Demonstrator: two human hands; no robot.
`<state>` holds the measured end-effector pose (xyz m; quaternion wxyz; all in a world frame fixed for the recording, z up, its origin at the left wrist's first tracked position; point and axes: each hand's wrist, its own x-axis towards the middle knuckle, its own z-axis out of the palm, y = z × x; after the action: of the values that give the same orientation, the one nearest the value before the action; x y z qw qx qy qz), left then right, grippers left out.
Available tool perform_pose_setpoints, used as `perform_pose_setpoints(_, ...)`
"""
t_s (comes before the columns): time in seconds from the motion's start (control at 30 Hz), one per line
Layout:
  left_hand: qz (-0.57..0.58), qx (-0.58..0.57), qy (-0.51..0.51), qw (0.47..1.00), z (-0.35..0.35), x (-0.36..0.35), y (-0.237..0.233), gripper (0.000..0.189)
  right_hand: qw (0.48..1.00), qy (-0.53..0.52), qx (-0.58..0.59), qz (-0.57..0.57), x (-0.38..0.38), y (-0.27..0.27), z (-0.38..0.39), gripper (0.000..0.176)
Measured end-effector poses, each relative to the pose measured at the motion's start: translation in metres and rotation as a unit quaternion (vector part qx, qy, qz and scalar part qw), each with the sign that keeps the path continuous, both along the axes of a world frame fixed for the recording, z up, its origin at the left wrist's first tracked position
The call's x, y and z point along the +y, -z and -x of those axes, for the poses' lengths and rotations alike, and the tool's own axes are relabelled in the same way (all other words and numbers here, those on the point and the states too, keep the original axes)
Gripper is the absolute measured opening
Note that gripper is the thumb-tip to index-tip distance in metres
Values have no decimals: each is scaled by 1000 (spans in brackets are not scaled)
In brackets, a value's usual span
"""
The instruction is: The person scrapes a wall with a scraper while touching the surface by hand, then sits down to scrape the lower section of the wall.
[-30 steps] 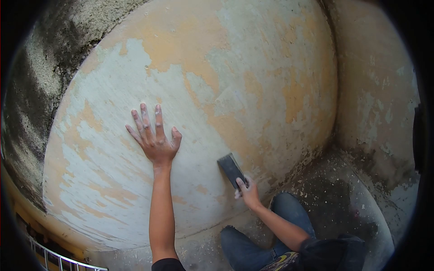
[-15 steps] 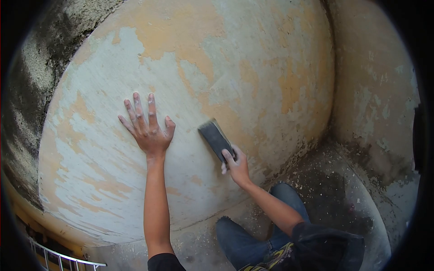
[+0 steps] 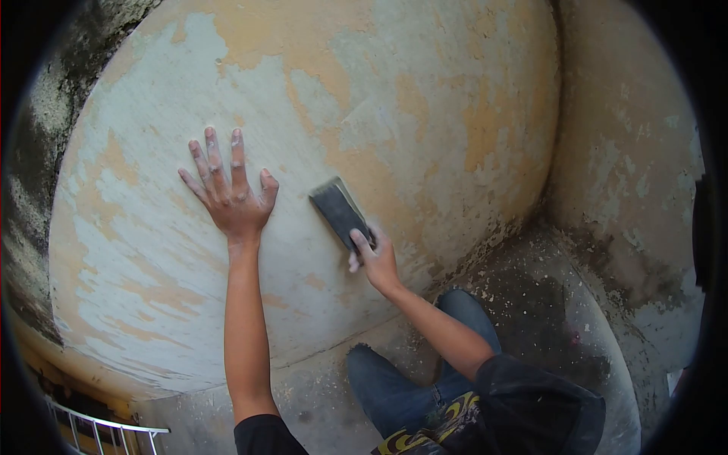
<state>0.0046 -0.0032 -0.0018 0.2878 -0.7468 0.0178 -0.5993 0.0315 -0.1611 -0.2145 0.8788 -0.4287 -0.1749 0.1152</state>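
My left hand (image 3: 236, 189) lies flat against the patchy pale and orange wall (image 3: 303, 136), fingers spread, with whitish dust on them. To its right, my right hand (image 3: 373, 258) is wrapped round the lower end of a dark rectangular block (image 3: 337, 216). The block is tilted, its upper end pointing up and left, and its underside faces the wall. Some fingers of my right hand are hidden behind the block.
A ladder (image 3: 106, 425) shows at the bottom left. Rough blackened masonry (image 3: 45, 152) borders the wall on the left. Another wall (image 3: 629, 167) stands on the right. Below is a speckled dark floor (image 3: 531, 296) near my bent knees.
The camera view has shifted, so the wall, both hands and the block appear a little further left and higher. My left hand stays spread on the wall; my right hand still holds the block.
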Motion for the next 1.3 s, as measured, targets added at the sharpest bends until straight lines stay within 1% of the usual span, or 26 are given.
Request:
perform_pose_setpoints(0.03,-1,0,-4,1000,1,0,0,64,1000,-4,0,-1,-4,20,10,36)
perform_pose_setpoints(0.07,1,2,-4,1000,1,0,0,63,998,-3,48,32,-11,54,26,36)
perform_pose_setpoints(0.1,3,2,-2,1000,0,1,1,63,993,-1,94,65,-18,60,35,36)
perform_pose_setpoints(0.17,5,-2,-2,1000,-2,3,0,62,995,3,81,66,-15,66,28,37)
perform_pose_setpoints(0.2,4,-1,-1,1000,-2,3,0,62,995,6,74,68,-16,61,28,37)
perform_pose_setpoints(0.23,4,3,-1,1000,0,4,1,62,994,3,78,72,-15,44,23,37)
perform_pose_setpoints(0.3,11,6,-4,1000,0,3,2,63,999,7,-6,38,-5,-2,-1,37)
perform_pose_setpoints(0.4,14,9,-9,1000,1,4,1,64,999,26,-22,11,5,3,-5,37)
perform_pose_setpoints(0.47,10,8,-9,1000,0,6,2,64,998,-2,31,63,-4,57,21,33)
perform_pose_setpoints(0.53,10,3,-6,1000,-1,6,3,64,988,-2,106,114,-11,109,44,36)
perform_pose_setpoints(0.63,9,0,-2,1000,-2,7,2,63,993,8,72,90,-2,87,36,35)
perform_pose_setpoints(0.67,8,1,2,1000,-1,7,2,63,993,5,77,92,1,65,30,35)
perform_pose_setpoints(0.7,9,3,1,1000,-2,7,2,63,998,0,35,58,5,35,16,35)
perform_pose_setpoints(0.73,8,0,-1,1000,-2,7,2,63,1000,-6,-9,24,7,20,8,36)
perform_pose_setpoints(0.77,7,0,-2,1000,-2,7,3,63,1000,-8,-7,25,6,24,9,36)
perform_pose_setpoints(0.83,7,2,-1,1000,-1,7,3,63,999,-8,6,54,0,43,11,38)
perform_pose_setpoints(0.87,4,-1,0,1000,-2,7,3,63,999,-6,7,54,-6,69,20,38)
perform_pose_setpoints(0.9,4,-3,3,1000,-3,7,2,63,995,-3,58,81,-13,106,35,36)
perform_pose_setpoints(0.93,0,-7,5,1000,-4,8,3,63,988,-2,108,109,-16,126,41,35)
perform_pose_setpoints(0.97,-4,-9,6,1000,-5,9,3,63,988,-2,109,108,-13,126,38,35)
perform_pose_setpoints(1.03,-3,-7,-2,1000,-6,11,1,62,991,0,99,87,-4,114,35,41)
perform_pose_setpoints(1.1,-4,-6,-7,1000,-6,12,4,60,998,-14,54,29,5,70,19,44)
perform_pose_setpoints(1.2,-9,-7,-3,1000,-6,12,5,61,999,-11,34,-4,9,47,7,43)
perform_pose_setpoints(1.23,-7,-5,4,1000,-5,10,5,62,999,-10,37,-7,6,66,14,43)
perform_pose_setpoints(1.27,-5,-7,13,1000,-5,8,4,64,996,-13,74,39,-1,102,26,39)
perform_pose_setpoints(1.3,-8,-8,15,1000,-6,7,4,64,990,-15,107,85,-6,123,34,35)
